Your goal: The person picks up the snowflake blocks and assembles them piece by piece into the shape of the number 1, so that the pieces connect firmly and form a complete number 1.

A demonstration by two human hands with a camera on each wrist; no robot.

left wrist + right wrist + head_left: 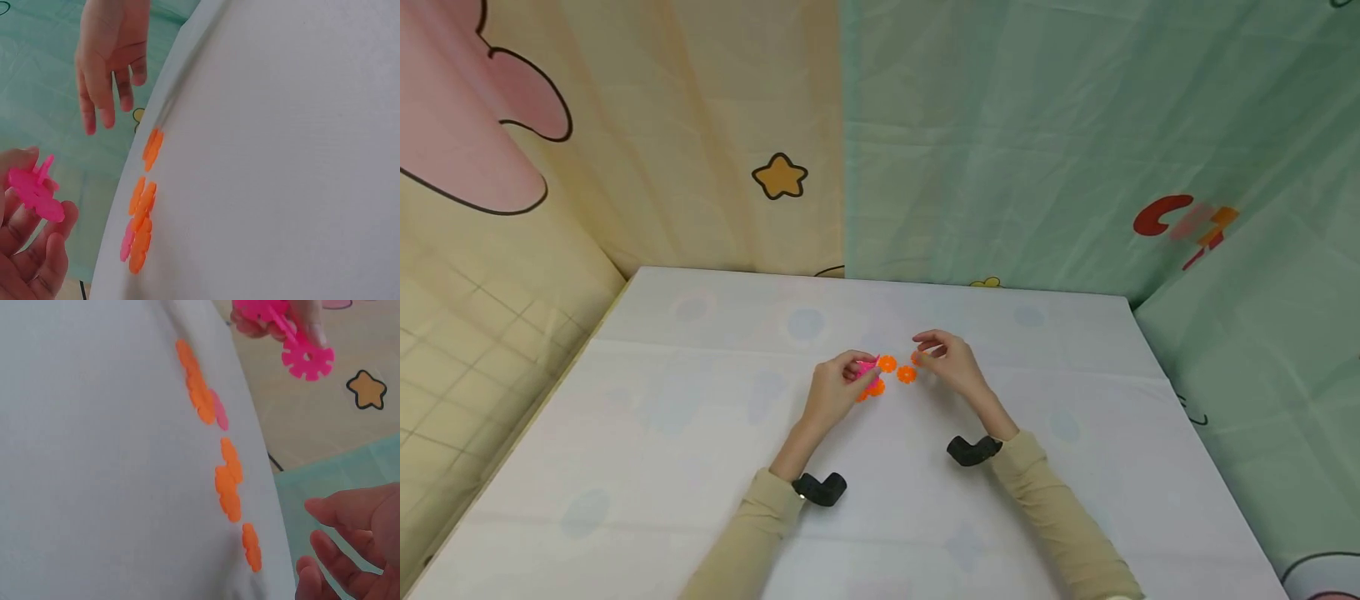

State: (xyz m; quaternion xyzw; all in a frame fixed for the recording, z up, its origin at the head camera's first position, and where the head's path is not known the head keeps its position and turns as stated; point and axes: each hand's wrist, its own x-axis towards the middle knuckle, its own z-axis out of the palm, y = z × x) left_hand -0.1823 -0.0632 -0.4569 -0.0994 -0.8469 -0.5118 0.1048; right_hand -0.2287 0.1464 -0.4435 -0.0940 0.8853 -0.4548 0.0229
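Observation:
My left hand (831,390) pinches a cluster of joined pink notched discs (309,359), raised off the table. In the left wrist view, one pink disc (44,199) of the cluster stands at an angle to another. My right hand (953,368) hovers to the right with loosely bent fingers and nothing between them. Several flat orange notched discs (907,374) lie on the table between and below the hands. One more orange disc lies partly hidden by the right fingers. A loose pink disc (219,410) rests beside the orange ones.
A white-covered table (685,467) spreads under both arms. Behind it hang a yellow curtain (700,125) and a green curtain (1000,142) with cartoon prints. Each wrist wears a black camera mount (822,489).

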